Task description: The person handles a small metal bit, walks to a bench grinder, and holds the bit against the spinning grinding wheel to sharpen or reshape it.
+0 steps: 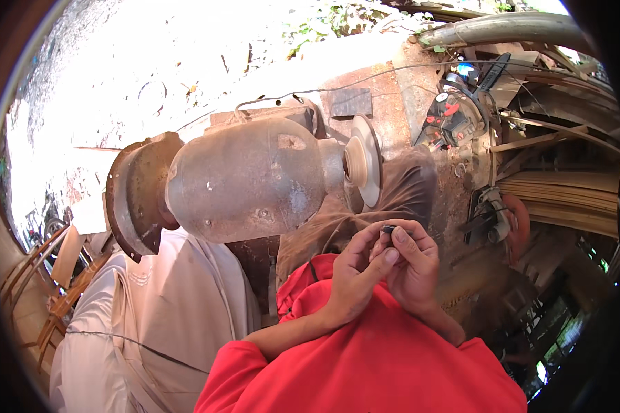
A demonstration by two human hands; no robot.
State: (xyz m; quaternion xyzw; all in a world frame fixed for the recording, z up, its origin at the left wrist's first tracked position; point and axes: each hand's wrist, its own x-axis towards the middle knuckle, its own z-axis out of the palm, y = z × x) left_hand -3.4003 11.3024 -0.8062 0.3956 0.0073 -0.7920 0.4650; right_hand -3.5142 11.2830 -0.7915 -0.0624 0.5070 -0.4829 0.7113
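Close in front of my red shirt, my left hand (359, 277) and my right hand (415, 267) meet with their fingers closed together. A small dark piece (389, 228) shows between the fingertips; its kind is too small to tell, and most of it is covered by the fingers. Just beyond my hands stands a worn bench grinder (251, 180) with a large metal body. Nearest to my hands is the pale disc wheel (370, 162) on its right end, apart from them. A rusty wheel guard (136, 196) encloses the left end.
A chainsaw (458, 113) lies at the upper right. Below it rests a power tool with an orange disc guard (517, 224), next to stacked wooden boards (561, 199). A light cloth (169, 296) drapes at the lower left. A black cable (351, 89) crosses behind the grinder.
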